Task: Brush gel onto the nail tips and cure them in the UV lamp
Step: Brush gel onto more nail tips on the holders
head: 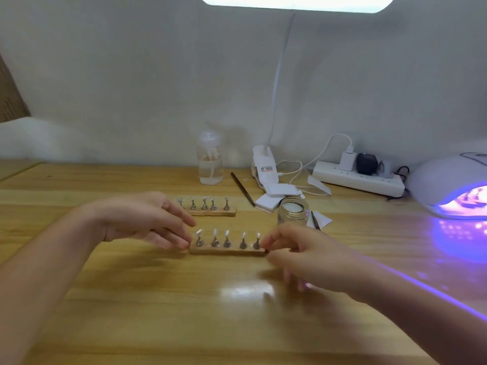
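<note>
1. The near wooden strip holder (228, 250), carrying five white nail tips (227, 235) upright on small metal stands, lies near the middle of the bench (105, 312), its long axis running left to right, roughly parallel to the bench's front edge.
2. My left hand (147, 219) sits at the strip's left end, fingers extended and relaxed, fingertips (183, 243) just beside or touching that end; I cannot tell which, and it grips nothing that I can see.
3. My right hand (303, 255) is at the strip's right end, thumb and forefinger drawn together at the end; it looks like a pinch on the wood, though blur leaves me unsure.
4. The strip lies straight between my hands, neither clearly nearer.
5. The white domed UV lamp (448, 185) glows violet at the bench's right edge, well apart from the strip, its mouth facing the front-left.
6. I judge the next move carries the strip rightward, end first, towards that mouth, kept level so the tips stay upright.
7. A second wooden strip of nail tips (210, 212) lies further back, parallel, beside a clear glass jar (293, 210).
</note>
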### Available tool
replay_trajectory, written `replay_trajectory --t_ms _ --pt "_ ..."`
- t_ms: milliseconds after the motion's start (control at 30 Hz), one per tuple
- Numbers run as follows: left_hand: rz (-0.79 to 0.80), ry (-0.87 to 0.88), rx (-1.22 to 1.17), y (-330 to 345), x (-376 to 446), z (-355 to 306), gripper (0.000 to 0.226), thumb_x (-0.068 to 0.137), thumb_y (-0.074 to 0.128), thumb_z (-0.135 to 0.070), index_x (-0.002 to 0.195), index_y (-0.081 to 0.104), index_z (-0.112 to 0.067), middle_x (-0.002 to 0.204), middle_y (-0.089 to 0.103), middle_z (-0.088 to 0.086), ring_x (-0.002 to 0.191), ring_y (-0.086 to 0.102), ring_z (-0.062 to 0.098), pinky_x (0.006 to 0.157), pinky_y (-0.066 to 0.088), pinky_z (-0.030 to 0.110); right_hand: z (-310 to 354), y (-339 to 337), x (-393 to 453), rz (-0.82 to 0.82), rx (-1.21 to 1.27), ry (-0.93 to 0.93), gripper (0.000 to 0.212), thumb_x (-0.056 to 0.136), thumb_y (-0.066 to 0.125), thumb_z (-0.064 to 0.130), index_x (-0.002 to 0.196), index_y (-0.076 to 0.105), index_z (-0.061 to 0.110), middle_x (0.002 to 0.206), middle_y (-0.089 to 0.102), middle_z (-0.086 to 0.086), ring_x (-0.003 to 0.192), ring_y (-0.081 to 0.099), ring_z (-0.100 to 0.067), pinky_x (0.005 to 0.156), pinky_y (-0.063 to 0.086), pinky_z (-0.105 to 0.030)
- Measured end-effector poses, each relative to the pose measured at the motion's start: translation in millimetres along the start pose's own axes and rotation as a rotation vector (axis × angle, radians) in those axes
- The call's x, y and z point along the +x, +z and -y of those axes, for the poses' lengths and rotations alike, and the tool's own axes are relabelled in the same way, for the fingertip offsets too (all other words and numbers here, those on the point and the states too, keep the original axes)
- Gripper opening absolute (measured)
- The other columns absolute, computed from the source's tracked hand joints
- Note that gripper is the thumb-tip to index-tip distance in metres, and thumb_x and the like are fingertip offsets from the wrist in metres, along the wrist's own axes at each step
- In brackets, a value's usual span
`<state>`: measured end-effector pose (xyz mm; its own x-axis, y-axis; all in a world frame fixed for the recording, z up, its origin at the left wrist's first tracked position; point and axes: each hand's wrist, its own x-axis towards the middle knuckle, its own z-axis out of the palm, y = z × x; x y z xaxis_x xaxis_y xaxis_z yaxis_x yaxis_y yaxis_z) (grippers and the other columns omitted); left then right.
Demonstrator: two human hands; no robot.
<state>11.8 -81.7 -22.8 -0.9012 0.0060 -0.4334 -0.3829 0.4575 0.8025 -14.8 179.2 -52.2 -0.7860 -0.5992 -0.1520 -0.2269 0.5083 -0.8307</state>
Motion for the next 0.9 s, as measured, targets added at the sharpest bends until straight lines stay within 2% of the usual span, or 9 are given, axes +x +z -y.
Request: replay_trajectory --t_ms 100,200,300,433,500,633,767,833,900 --pt "0.034 0.076 0.019 24 4 -9 0.021 0.086 0.058 -0.006 0.106 0.058 -0.013 0.093 0.073 0.005 0.087 0.069 0.014 0.063 0.054 0.016 -10 -19 -20 -0.012 -0.01 0.041 0.015 0.087 0.053 0.019 0.091 0.059 0.032 0.084 0.061 0.016 0.043 0.051 0.002 0.046 0.042 -0.017" --pt "0.015 0.175 0.084 51 12 -12 0.025 0.084 0.062 -0.011 0.106 0.058 -0.023 0.094 0.073 -0.004 0.09 0.068 0.009 0.066 0.052 0.017 -21 -38 -29 -0.09 -0.014 0.099 0.021 0.087 0.051 0.014 0.09 0.061 0.033 0.099 0.062 0.013 0.04 0.049 -0.003 0.045 0.042 -0.019" --pt "-0.078 0.272 0.072 72 23 -12 0.028 0.084 0.062 -0.007 0.104 0.059 -0.026 0.092 0.073 -0.005 0.086 0.068 0.01 0.063 0.049 0.015 -30 -51 -30 -0.153 -0.006 0.133 0.025 0.087 0.05 0.011 0.09 0.06 0.034 0.101 0.062 0.013 0.037 0.045 0.0 0.044 0.041 -0.018" --pt "-0.135 0.392 0.131 82 34 -10 0.027 0.082 0.065 -0.013 0.102 0.058 -0.03 0.088 0.071 -0.008 0.077 0.065 -0.002 0.063 0.045 0.007 -34 -64 -29 -0.214 -0.021 0.06 0.024 0.088 0.051 0.011 0.092 0.06 0.032 0.1 0.063 0.016 0.037 0.043 -0.004 0.043 0.04 -0.018" --pt "-0.219 0.463 0.287 83 38 -10 0.029 0.077 0.07 -0.024 0.1 0.056 -0.035 0.086 0.067 -0.012 0.075 0.06 -0.007 0.064 0.041 0.004 -32 -76 -29 -0.272 -0.026 0.011 0.02 0.088 0.053 0.011 0.091 0.062 0.029 0.091 0.068 0.011 0.036 0.041 -0.006 0.04 0.038 -0.018" --pt "-0.273 0.49 0.427 94 43 -11 0.036 0.063 0.069 -0.051 0.094 0.053 -0.042 0.087 0.058 -0.015 0.076 0.054 0.0 0.069 0.041 0.013 -33 -96 -25 -0.374 -0.183 -0.005 0.007 0.087 0.058 0.015 0.083 0.062 0.02 0.061 0.065 0.004 0.034 0.041 -0.003 0.037 0.037 -0.016" --pt "-0.329 0.547 0.468 102 52 -13 0.019 0.071 0.071 -0.044 0.081 0.058 -0.034 0.079 0.053 -0.015 0.067 0.046 -0.002 0.059 0.033 0.013 -49 -84 -12 -0.315 -0.447 0.034 0.018 0.077 0.07 0.034 0.073 0.054 0.026 0.064 0.058 0.009 0.048 0.048 0.0 0.046 0.036 -0.012" --pt "-0.319 0.551 0.454 102 56 -14 0.014 0.072 0.07 -0.041 0.078 0.061 -0.032 0.078 0.056 -0.013 0.067 0.047 0.0 0.061 0.037 0.017 -57 -74 -7 -0.271 -0.541 0.036 0.024 0.073 0.07 0.04 0.074 0.048 0.03 0.067 0.056 0.011 0.058 0.049 0.0 0.053 0.037 -0.016" --pt "-0.308 0.56 0.439 101 59 -14 0.013 0.073 0.071 -0.039 0.078 0.062 -0.031 0.078 0.057 -0.012 0.067 0.048 -0.001 0.063 0.04 0.018 -63 -68 -3 -0.247 -0.582 0.0 0.022 0.076 0.066 0.038 0.076 0.044 0.034 0.069 0.056 0.012 0.062 0.05 0.0 0.057 0.039 -0.018"
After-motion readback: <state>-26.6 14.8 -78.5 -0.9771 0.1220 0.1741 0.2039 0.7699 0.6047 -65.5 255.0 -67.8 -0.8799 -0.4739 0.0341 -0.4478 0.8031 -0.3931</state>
